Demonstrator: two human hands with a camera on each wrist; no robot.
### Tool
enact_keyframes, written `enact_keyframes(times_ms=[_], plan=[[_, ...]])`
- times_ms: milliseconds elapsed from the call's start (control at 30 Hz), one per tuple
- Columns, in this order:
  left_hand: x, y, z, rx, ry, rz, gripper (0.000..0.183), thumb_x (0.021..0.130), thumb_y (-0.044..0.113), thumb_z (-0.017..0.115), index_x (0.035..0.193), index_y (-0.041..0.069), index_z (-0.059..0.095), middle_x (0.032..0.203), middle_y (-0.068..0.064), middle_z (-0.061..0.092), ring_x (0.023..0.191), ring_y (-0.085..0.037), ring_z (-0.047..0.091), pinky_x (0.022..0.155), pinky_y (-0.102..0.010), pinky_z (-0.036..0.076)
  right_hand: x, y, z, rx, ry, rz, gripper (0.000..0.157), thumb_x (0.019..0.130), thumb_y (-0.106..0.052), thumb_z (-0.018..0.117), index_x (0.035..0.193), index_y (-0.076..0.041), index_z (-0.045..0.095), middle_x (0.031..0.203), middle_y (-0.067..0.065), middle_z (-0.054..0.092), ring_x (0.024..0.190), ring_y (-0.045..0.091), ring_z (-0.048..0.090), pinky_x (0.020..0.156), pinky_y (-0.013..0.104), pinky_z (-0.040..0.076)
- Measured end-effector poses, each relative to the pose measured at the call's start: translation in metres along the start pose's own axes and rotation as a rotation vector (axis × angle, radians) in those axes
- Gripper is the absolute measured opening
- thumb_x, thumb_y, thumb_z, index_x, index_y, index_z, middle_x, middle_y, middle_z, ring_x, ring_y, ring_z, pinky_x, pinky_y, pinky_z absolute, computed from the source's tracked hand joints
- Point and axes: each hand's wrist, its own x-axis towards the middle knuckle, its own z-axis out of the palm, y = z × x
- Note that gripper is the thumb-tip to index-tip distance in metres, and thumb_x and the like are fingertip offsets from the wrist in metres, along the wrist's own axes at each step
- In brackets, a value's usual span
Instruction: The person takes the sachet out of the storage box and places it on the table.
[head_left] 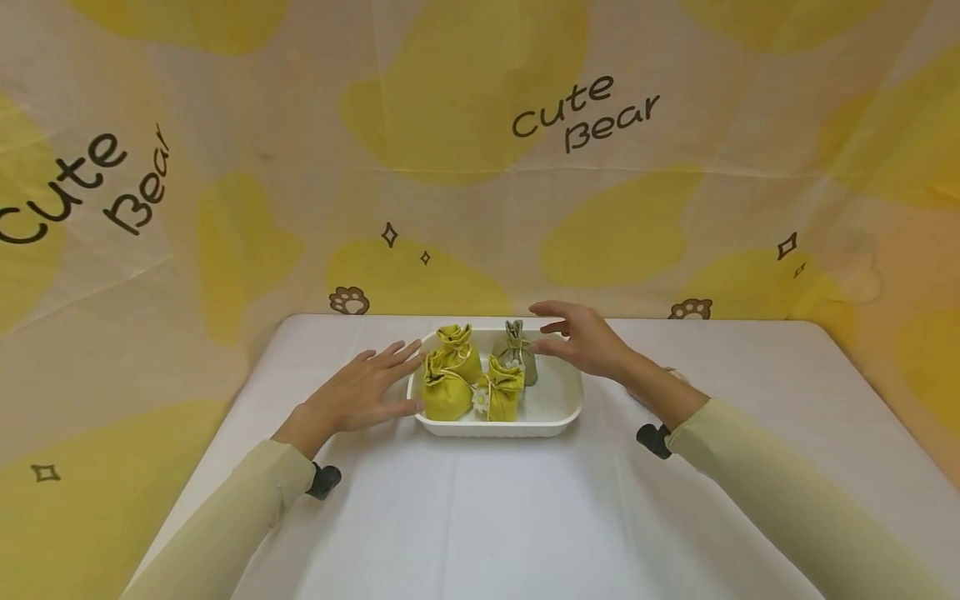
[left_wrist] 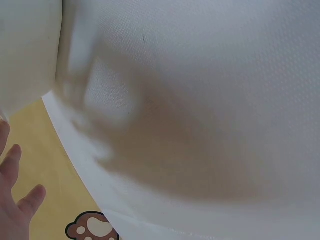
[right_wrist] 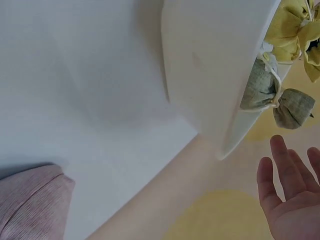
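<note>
A white tray [head_left: 551, 408] holds three yellow drawstring pouches, one at the back left [head_left: 459, 354], one at the front left [head_left: 447, 396] and one at the front middle [head_left: 506, 392]. Behind the last stands a grey-green drawstring pouch [head_left: 517, 354]; its tied neck also shows in the right wrist view. My left hand [head_left: 367, 387] spreads straight fingers at the tray's left rim, beside the yellow pouches; whether it touches them I cannot tell. Over the tray's back right part, my right hand [head_left: 585, 340] has its fingers apart and slightly bent near the grey-green pouch, holding nothing.
A mauve ribbed cloth item [right_wrist: 35, 205] lies on the white table [head_left: 517, 517], mostly hidden behind my right forearm in the head view. Yellow patterned fabric [head_left: 450, 208] hangs just behind the table's far edge. A white flower [head_left: 480, 398] decorates the front of the pouches.
</note>
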Motion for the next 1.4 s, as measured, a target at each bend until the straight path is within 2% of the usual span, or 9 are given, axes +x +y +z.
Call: enact_keyframes(times_ms=[333,667,1000,1167,1400], plan=[[0.001,0.001,0.000,-0.018,-0.005,-0.013,0.081,0.084,0.072,0.033,0.146,0.019,0.030,0.153,0.001,0.019,0.138,-0.025,0.021,0.105,-0.054,0.023,0.011,-0.005,0.010,0.066,-0.059,0.012,0.055,0.084,-0.014,0.068,0.133,-0.005,0.047,0.136,0.012,0.046,0.111,0.032,0.057,0.086,0.037,0.050],[0.002,-0.001,0.003,-0.005,0.012,-0.004,0.080,0.085,0.072,0.032,0.145,0.020,0.031,0.153,0.002,0.019,0.138,-0.025,0.022,0.104,-0.052,0.026,0.025,-0.009,0.018,0.052,-0.091,0.014,0.055,0.084,-0.012,0.068,0.133,-0.004,0.046,0.134,0.014,0.048,0.112,0.029,0.056,0.085,0.033,0.050],[0.003,-0.003,0.004,-0.014,0.014,-0.012,0.081,0.084,0.073,0.033,0.145,0.020,0.031,0.153,0.002,0.019,0.138,-0.024,0.021,0.104,-0.053,0.026,0.034,-0.010,0.024,-0.038,-0.108,0.031,0.055,0.083,-0.012,0.069,0.132,-0.002,0.047,0.132,0.016,0.049,0.113,0.030,0.055,0.091,0.037,0.047],[0.003,-0.002,0.004,-0.022,0.008,-0.016,0.081,0.084,0.072,0.033,0.145,0.020,0.031,0.153,0.002,0.019,0.138,-0.024,0.020,0.105,-0.054,0.025,0.038,-0.009,0.027,-0.047,-0.122,0.063,0.058,0.082,-0.008,0.070,0.134,-0.003,0.044,0.134,0.017,0.048,0.114,0.029,0.054,0.089,0.036,0.047],[0.003,-0.003,0.004,-0.024,0.004,-0.022,0.081,0.084,0.073,0.033,0.146,0.021,0.030,0.153,0.003,0.018,0.138,-0.024,0.020,0.105,-0.053,0.024,0.038,-0.008,0.027,-0.077,-0.118,0.071,0.053,0.080,-0.005,0.071,0.129,-0.002,0.050,0.127,0.014,0.054,0.106,0.026,0.059,0.085,0.034,0.050]])
